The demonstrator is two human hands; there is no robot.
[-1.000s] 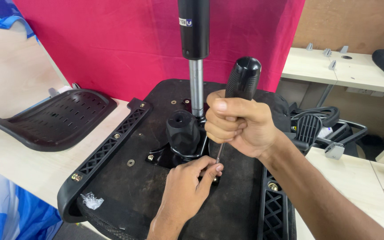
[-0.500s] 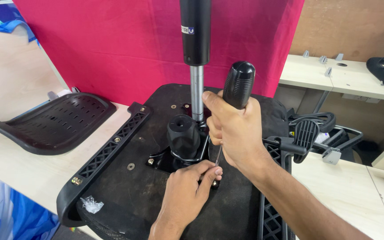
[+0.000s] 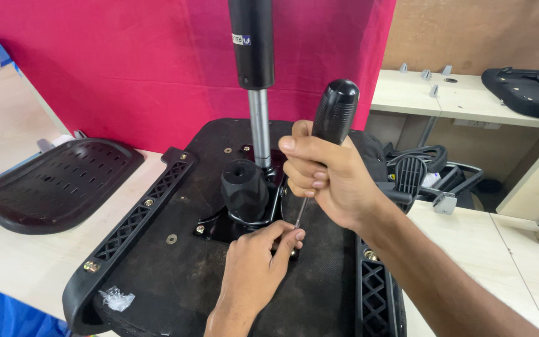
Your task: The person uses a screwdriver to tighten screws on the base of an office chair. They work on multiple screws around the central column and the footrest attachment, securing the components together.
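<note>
Since the earlier frames, little has shifted: right hand (image 3: 329, 181) still wrapped tight round the black handle of the screwdriver (image 3: 335, 112), now held a touch more upright, with the thin shaft angling down to the left. Left hand (image 3: 254, 271) stays low, fingertips (image 3: 294, 236) pinched together at the screwdriver's tip, right where it meets the seat underside; whatever they hold is too small to make out.

Upturned chair seat (image 3: 176, 274) lies on the pale table (image 3: 26, 262), black fabric face up, plastic rails with brass-coloured bolts along both long sides. Metal mechanism plate (image 3: 219, 226) sits at the middle, a black knob (image 3: 243, 187) above it. Gas cylinder (image 3: 252, 50) stands upright from the plate, silver rod below, black tube above, just left of the screwdriver handle.

Small crumpled clear plastic bag (image 3: 117, 298) rests on the seat's near left corner. Slotted black seat shell (image 3: 51, 184) lies on the table to the left, well apart. Red cloth (image 3: 126, 68) hangs behind.
</note>
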